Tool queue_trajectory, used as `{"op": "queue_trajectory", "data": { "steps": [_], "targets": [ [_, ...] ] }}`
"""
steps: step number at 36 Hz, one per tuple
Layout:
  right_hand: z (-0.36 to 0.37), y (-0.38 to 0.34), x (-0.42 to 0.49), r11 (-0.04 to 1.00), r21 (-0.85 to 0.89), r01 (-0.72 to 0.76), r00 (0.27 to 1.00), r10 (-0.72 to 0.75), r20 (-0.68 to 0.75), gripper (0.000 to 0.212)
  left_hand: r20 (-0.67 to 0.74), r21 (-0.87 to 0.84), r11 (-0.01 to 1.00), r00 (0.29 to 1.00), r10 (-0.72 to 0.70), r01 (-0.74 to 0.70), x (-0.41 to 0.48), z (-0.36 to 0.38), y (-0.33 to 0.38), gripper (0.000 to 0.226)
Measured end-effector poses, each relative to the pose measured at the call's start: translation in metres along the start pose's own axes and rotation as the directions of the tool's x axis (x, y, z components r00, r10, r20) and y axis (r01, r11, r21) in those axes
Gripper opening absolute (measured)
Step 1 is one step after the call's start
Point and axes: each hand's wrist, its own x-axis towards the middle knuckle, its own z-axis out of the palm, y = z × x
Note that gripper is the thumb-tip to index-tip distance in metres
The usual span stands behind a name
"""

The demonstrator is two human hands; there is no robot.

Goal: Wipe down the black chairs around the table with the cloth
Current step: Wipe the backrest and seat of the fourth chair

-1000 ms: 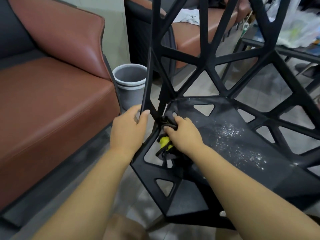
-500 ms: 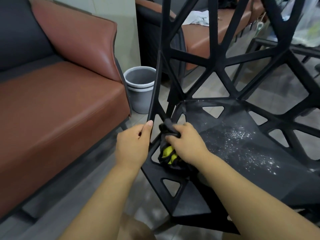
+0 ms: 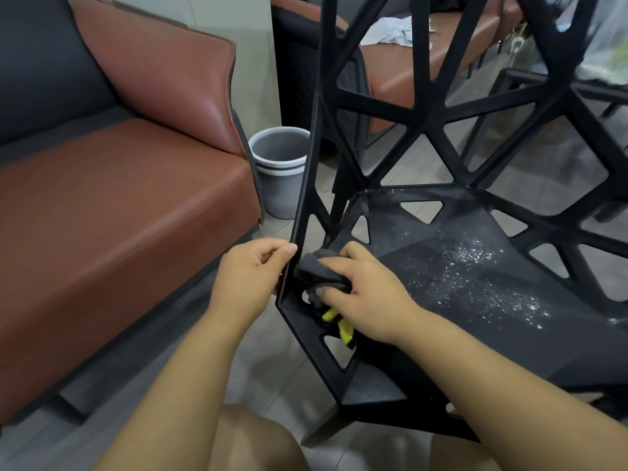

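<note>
A black chair [image 3: 458, 273] with triangular cut-outs fills the right half of the view; its seat carries white dusty specks. My right hand [image 3: 367, 294] grips a dark grey cloth [image 3: 319, 270] with a yellow tag and presses it onto the seat's front left corner. My left hand [image 3: 251, 273] grips the chair's left edge strut, thumb on the strut beside the cloth.
A brown leather sofa [image 3: 119, 198] stands close on the left. A grey bin [image 3: 278, 164] sits on the floor between the sofa and the chair. A second brown seat [image 3: 407, 62] with a white cloth on it and a dark table frame [image 3: 543, 79] lie behind the chair.
My right hand has slid the cloth forward along the seat's left edge toward the front corner. My left hand has moved down the strut with it.
</note>
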Motion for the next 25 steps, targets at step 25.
{"op": "queue_trajectory", "data": {
  "steps": [25],
  "targets": [
    [0.007, 0.005, -0.016, 0.98, -0.175, -0.095, 0.995, 0.089, -0.044, 0.031, -0.193, 0.11, 0.993, 0.98, 0.054, -0.033, -0.005, 0.023, -0.01, 0.034]
  ]
}}
